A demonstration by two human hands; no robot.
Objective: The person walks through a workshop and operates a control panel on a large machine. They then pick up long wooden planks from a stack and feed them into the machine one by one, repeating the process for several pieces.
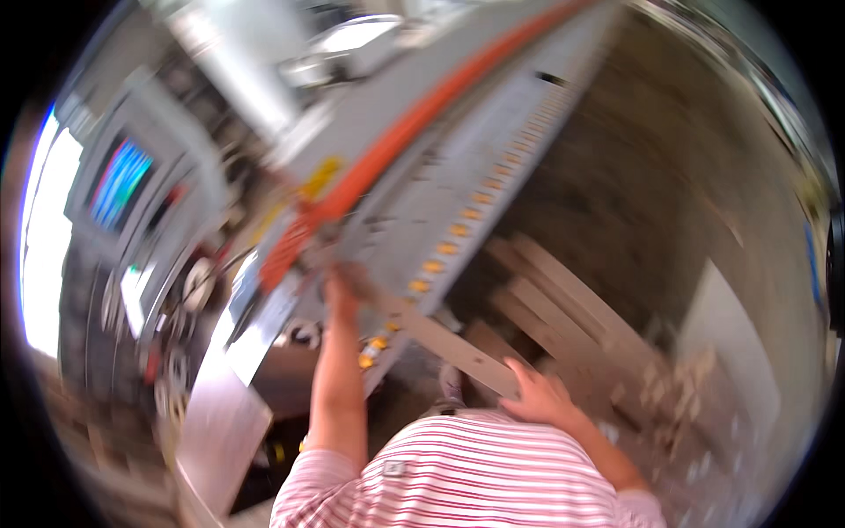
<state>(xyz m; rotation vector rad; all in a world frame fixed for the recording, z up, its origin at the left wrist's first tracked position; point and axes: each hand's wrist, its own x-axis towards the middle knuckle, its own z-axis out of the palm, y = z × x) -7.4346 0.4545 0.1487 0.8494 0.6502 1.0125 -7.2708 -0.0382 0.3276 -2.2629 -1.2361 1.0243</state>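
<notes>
A narrow flat board (458, 348) spans slantwise between my two hands, crossing the edge of a grey machine table (431, 189). My right hand (539, 396) grips the board's near end, with fingers on either side of it. At the board's far end, beside the orange guard of the machine, is my left hand (345, 283). Motion blur smears its fingers, so their hold cannot be made out. A row of yellow rollers (447, 248) runs along the table's edge, under the board's middle.
An orange rail (396, 141) runs along the grey machine. A control panel with a lit screen (121, 185) stands at left. Several board strips (572, 308) lie stacked at right, beside small offcuts (678, 396) and a pale sheet (726, 339). Another panel (220, 440) is at lower left.
</notes>
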